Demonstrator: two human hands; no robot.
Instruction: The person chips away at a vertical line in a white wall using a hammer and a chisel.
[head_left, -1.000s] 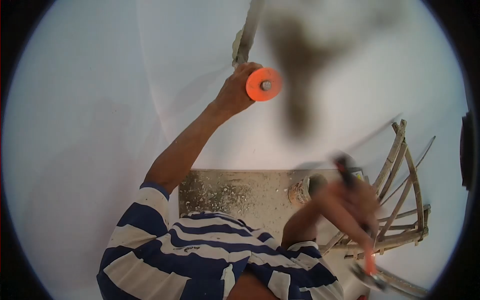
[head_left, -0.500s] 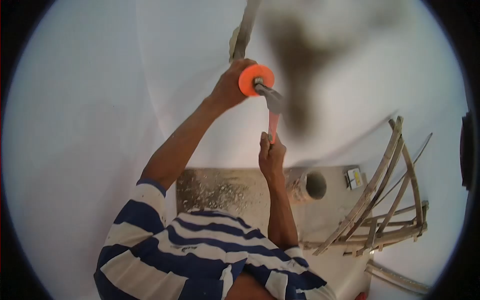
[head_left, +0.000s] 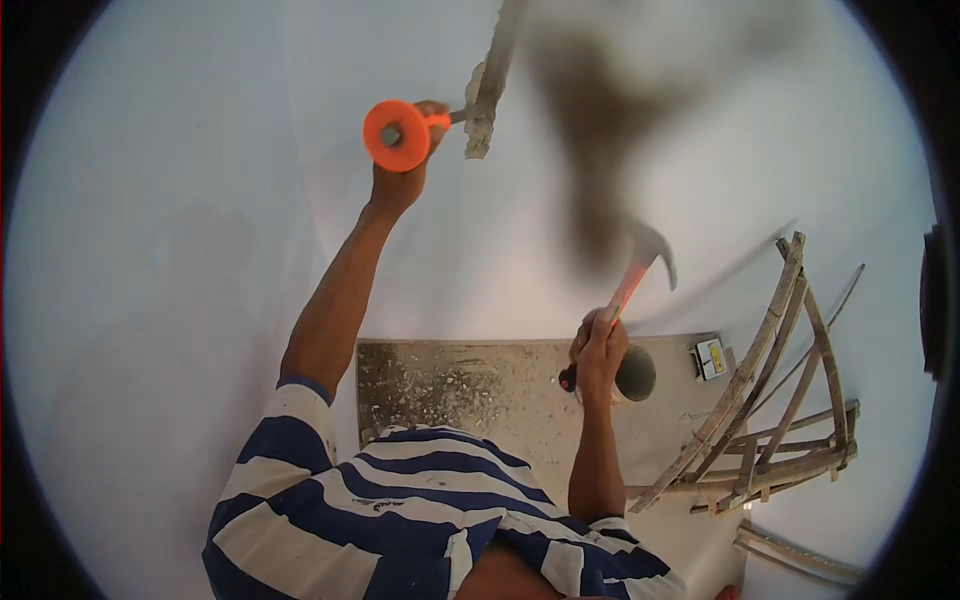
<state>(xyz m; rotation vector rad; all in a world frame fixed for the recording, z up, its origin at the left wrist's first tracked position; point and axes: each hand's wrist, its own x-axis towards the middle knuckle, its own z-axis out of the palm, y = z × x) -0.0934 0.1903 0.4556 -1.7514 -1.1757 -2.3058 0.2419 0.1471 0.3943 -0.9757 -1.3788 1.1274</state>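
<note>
My left hand [head_left: 402, 183] is closed round a chisel [head_left: 392, 135] with a round orange hand guard. Its metal shaft reaches right to the rough edge of a chipped groove [head_left: 482, 110] in the white wall; whether the tip touches is hard to tell. Lower and to the right, my right hand [head_left: 600, 350] grips a claw hammer [head_left: 632, 283] by its red handle. The hammer's head is up, well apart from the chisel, and partly covered by a dark blur.
A wooden stand of rough poles [head_left: 800, 380] leans at the right. On the floor are a bucket [head_left: 636, 374], a small white and yellow box [head_left: 710, 358] and scattered plaster chips [head_left: 440, 390]. A dark blur [head_left: 595, 130] covers part of the upper view.
The hammer has swung away from the chisel's end, down and to the right. My left hand has moved left, and the chisel's guard has shifted left and slightly up with it.
</note>
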